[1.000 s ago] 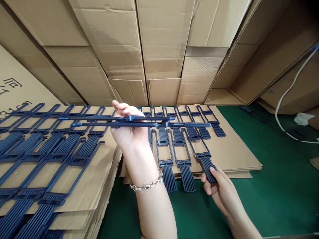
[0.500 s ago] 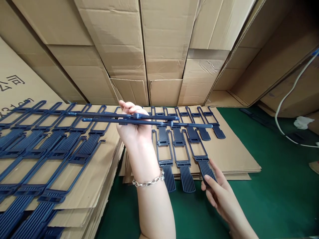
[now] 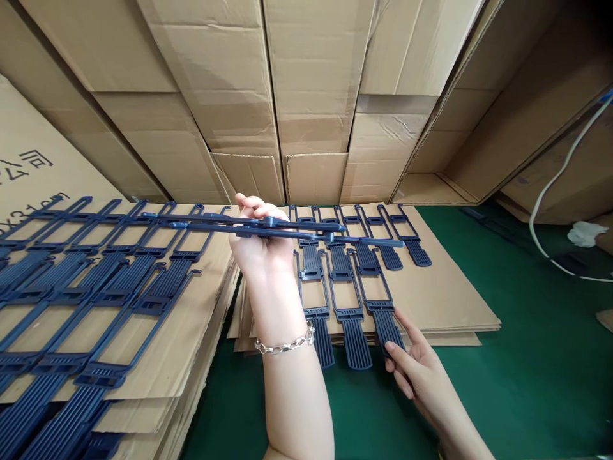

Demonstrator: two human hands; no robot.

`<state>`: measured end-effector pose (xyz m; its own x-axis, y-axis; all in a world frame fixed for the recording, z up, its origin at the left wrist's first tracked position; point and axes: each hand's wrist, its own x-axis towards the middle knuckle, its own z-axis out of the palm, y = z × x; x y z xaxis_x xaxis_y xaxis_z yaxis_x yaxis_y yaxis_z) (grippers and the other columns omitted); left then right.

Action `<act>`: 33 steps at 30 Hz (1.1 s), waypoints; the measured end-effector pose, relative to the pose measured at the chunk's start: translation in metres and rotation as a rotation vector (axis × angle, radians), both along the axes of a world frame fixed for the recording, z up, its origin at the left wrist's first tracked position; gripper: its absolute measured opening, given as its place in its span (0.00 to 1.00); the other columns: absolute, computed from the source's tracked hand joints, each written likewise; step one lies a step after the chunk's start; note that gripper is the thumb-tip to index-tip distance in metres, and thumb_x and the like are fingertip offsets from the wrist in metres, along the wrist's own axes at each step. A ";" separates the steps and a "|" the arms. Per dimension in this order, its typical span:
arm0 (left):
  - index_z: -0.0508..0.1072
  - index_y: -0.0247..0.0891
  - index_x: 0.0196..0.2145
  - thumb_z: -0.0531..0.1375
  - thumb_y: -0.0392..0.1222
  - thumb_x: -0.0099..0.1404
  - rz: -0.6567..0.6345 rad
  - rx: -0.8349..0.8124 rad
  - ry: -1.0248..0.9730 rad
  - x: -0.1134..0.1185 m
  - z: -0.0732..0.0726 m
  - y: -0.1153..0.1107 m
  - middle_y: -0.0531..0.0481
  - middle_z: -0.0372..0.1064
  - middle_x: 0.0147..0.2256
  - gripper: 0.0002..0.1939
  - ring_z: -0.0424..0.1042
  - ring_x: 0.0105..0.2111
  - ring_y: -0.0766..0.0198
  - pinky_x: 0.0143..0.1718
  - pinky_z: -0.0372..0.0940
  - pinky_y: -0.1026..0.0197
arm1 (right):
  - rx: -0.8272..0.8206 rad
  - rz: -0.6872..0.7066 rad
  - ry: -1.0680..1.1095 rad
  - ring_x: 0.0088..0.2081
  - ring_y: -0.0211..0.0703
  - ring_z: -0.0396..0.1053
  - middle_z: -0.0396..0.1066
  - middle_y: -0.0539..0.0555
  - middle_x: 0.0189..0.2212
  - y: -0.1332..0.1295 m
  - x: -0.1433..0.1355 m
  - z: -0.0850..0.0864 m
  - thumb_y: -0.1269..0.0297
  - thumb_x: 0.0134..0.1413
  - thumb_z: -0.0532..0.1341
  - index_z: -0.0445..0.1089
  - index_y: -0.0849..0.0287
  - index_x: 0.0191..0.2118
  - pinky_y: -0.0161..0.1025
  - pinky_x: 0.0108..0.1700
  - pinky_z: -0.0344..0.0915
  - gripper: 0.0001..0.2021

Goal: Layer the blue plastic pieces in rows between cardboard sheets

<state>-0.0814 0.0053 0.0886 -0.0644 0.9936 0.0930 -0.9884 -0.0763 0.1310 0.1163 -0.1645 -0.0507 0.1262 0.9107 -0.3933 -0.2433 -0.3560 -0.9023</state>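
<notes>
Raised at the middle, my left hand [image 3: 262,239] is wrapped round dark blue plastic frames [image 3: 306,228], seen edge-on and lying nearly level across the palm. My right hand [image 3: 414,364] pinches the ribbed lower end of another blue frame [image 3: 389,329] between thumb and fingers. That frame lies on the right cardboard stack [image 3: 445,297], at the right end of the front row, with its ribbed end past the cardboard's edge. Two similar frames [image 3: 356,342] lie beside it, and a back row [image 3: 366,255] sits behind. My left hand partly hides this row.
Overlapping blue frames cover the left cardboard stack [image 3: 191,345]. Large cardboard boxes [image 3: 316,83] stand along the back. At the right, a white cable [image 3: 539,198] and a crumpled white piece [image 3: 582,234] lie near the green surface [image 3: 536,396].
My right hand has moved slightly left with the pinched frame, which now lies closer to its neighbour. The frames in my left hand have shifted a little.
</notes>
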 end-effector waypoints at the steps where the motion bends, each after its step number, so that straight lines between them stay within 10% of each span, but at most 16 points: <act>1: 0.64 0.38 0.25 0.46 0.28 0.62 0.000 -0.006 -0.004 0.000 0.000 0.000 0.61 0.63 0.19 0.13 0.61 0.17 0.80 0.20 0.59 0.79 | -0.003 0.007 0.000 0.11 0.26 0.49 0.64 0.49 0.18 0.000 0.000 -0.001 0.54 0.50 0.60 0.38 0.51 0.62 0.24 0.15 0.43 0.38; 18: 0.66 0.40 0.26 0.44 0.27 0.64 -0.078 -0.032 0.203 0.017 0.010 -0.001 0.59 0.62 0.21 0.16 0.60 0.17 0.78 0.18 0.59 0.75 | -0.054 -0.008 -0.217 0.12 0.29 0.47 0.54 0.42 0.13 -0.011 0.011 0.003 0.46 0.48 0.57 0.40 0.57 0.62 0.27 0.15 0.44 0.40; 22: 0.67 0.38 0.29 0.50 0.30 0.62 -0.199 0.230 0.571 0.029 0.012 -0.011 0.55 0.62 0.23 0.09 0.59 0.17 0.75 0.14 0.56 0.73 | 0.008 -0.295 -0.630 0.15 0.30 0.42 0.43 0.43 0.12 -0.018 0.005 0.015 0.47 0.51 0.54 0.59 0.58 0.55 0.29 0.17 0.42 0.29; 25: 0.68 0.37 0.32 0.51 0.34 0.63 -0.335 0.451 0.713 0.040 0.014 -0.022 0.53 0.62 0.26 0.07 0.62 0.20 0.73 0.17 0.60 0.71 | 0.192 -0.481 -1.011 0.16 0.32 0.46 0.52 0.47 0.14 -0.024 -0.001 0.029 0.54 0.55 0.53 0.68 0.61 0.46 0.32 0.19 0.48 0.19; 30: 0.68 0.38 0.33 0.50 0.36 0.64 -0.457 0.493 0.593 0.059 0.015 -0.030 0.54 0.62 0.27 0.07 0.61 0.21 0.74 0.19 0.60 0.72 | 0.689 -0.192 -1.012 0.34 0.42 0.65 0.65 0.57 0.39 -0.008 -0.004 0.052 0.58 0.54 0.55 0.63 0.56 0.51 0.37 0.35 0.63 0.19; 33: 0.68 0.38 0.34 0.50 0.36 0.63 -0.501 0.468 0.555 0.069 0.016 -0.031 0.54 0.61 0.27 0.07 0.61 0.20 0.75 0.18 0.60 0.73 | 0.723 -0.021 -0.937 0.43 0.47 0.63 0.61 0.58 0.46 0.010 -0.009 0.066 0.53 0.53 0.55 0.56 0.55 0.57 0.40 0.41 0.63 0.26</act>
